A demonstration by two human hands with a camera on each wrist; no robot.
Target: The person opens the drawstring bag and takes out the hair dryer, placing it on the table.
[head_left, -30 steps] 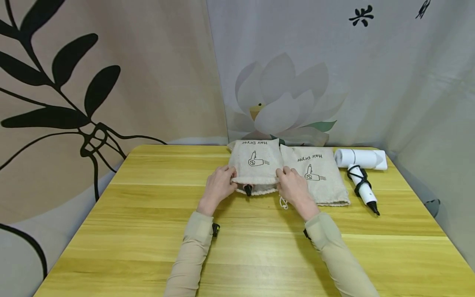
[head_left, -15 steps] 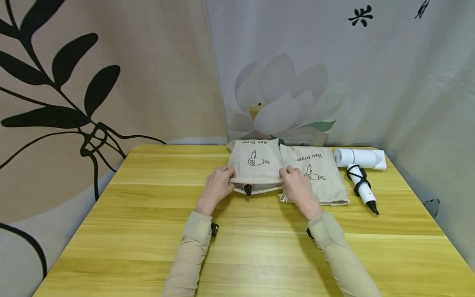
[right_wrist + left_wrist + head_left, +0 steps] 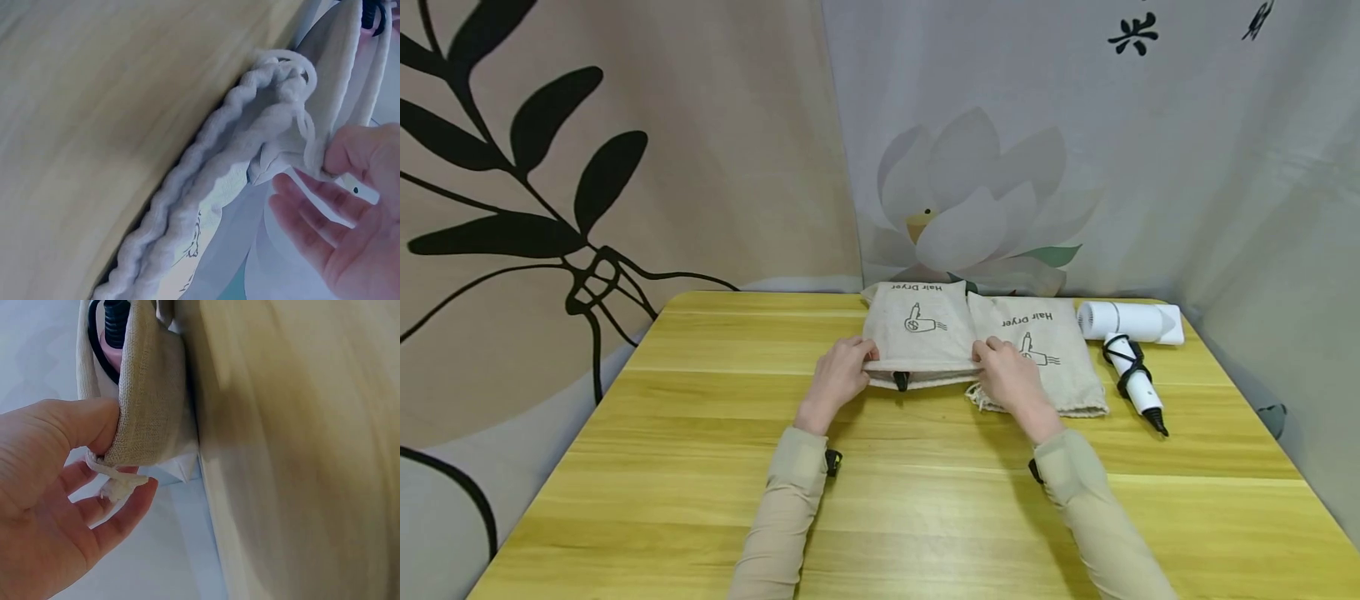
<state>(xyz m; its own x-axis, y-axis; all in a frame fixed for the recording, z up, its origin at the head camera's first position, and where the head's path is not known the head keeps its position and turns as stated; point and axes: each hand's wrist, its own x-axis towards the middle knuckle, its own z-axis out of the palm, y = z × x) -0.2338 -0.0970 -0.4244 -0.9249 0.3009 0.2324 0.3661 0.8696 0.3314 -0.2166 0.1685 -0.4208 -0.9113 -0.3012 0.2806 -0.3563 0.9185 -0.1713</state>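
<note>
A beige cloth drawstring bag (image 3: 917, 346) printed "Hair Dryer" lies at the table's back, its mouth towards me. My left hand (image 3: 835, 375) pinches the left corner of that mouth; a knotted drawstring end (image 3: 122, 485) hangs by its fingers. At the opposite corner my right hand (image 3: 1009, 379) pinches the rim between thumb and fingers. Between the hands the mouth is stretched wide. Inside, a pink thing (image 3: 111, 357) with a ribbed black cord sleeve (image 3: 116, 325) shows; the rest of it is hidden by the cloth.
A second "Hair Dryer" bag (image 3: 1067, 387) lies flat beside the first, its gathered mouth (image 3: 187, 178) under my right hand. Further right are a white cylindrical body (image 3: 1123, 322) and a white handle (image 3: 1138, 390) wrapped in black cord. A printed curtain (image 3: 737, 150) hangs behind the table.
My right hand has moved slightly right, drawing the bag's mouth wider and tauter. The black cord sleeve shows less below the rim. My left hand stays nearly in place.
</note>
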